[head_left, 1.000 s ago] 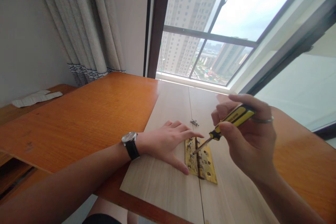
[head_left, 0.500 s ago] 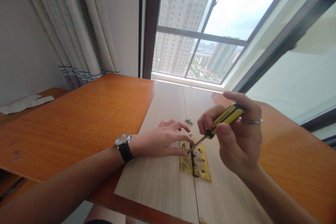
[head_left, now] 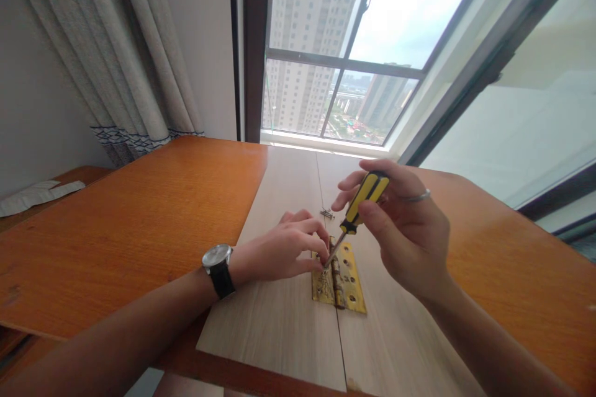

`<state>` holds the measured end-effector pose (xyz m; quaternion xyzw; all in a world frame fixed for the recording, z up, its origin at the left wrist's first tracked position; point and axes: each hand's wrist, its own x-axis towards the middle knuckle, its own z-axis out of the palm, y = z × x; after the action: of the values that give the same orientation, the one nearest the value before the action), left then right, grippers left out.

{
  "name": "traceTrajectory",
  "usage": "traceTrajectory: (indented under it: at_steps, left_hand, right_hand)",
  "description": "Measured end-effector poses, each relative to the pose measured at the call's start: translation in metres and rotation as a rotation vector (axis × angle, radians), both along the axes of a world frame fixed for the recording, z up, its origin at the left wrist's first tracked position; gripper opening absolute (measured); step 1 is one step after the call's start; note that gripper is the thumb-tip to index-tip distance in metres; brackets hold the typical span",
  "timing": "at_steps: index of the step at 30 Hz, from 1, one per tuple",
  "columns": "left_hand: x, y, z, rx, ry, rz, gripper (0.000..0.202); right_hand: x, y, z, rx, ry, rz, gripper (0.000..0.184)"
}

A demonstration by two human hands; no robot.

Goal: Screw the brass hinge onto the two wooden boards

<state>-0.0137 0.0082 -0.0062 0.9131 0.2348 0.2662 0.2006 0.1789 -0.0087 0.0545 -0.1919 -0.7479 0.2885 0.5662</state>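
Note:
A brass hinge (head_left: 347, 279) lies flat across the seam of two pale wooden boards (head_left: 279, 316) on an orange table (head_left: 139, 211). My right hand (head_left: 405, 229) grips a yellow-and-black screwdriver (head_left: 358, 201), its tip down on the hinge's left leaf. My left hand (head_left: 284, 248), with a watch (head_left: 216, 260) on the wrist, has curled fingers pinched at the screwdriver tip, seemingly on a small screw that I cannot make out clearly. A few loose screws (head_left: 326, 213) lie on the board just beyond the hinge.
A large window (head_left: 354, 62) rises behind the table, with curtains (head_left: 116, 62) at the left. A white cloth (head_left: 32, 193) lies on a lower wooden surface at far left. The table's near edge runs just below the boards.
My left hand went from lying flat beside the hinge to pinching at the screwdriver tip. The screwdriver has tipped more upright, and the view has shifted so everything sits further left.

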Motion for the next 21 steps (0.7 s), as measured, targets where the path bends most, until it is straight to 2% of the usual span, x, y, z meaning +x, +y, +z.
traceTrajectory:
  at_steps: [9, 12, 18, 21]
  left_hand:
    - [0.0022, -0.0062, 0.0011, 0.120, 0.062, 0.036, 0.001]
    - [0.0018, -0.0054, -0.0001, 0.131, 0.061, 0.037, 0.002]
    - [0.0017, -0.0029, -0.0051, 0.133, 0.053, 0.031, 0.005]
    - [0.0018, -0.0028, -0.0055, 0.135, 0.052, 0.036, 0.005]
  right_hand:
    - [0.0021, -0.0020, 0.0000, -0.072, 0.033, 0.149, 0.048]
    - [0.0024, -0.0022, 0.0009, -0.068, 0.004, 0.098, 0.046]
    - [-0.0006, -0.0023, 0.0036, -0.042, -0.001, -0.129, 0.051]
    - [0.0000, -0.0031, 0.0022, -0.013, 0.001, -0.108, 0.048]
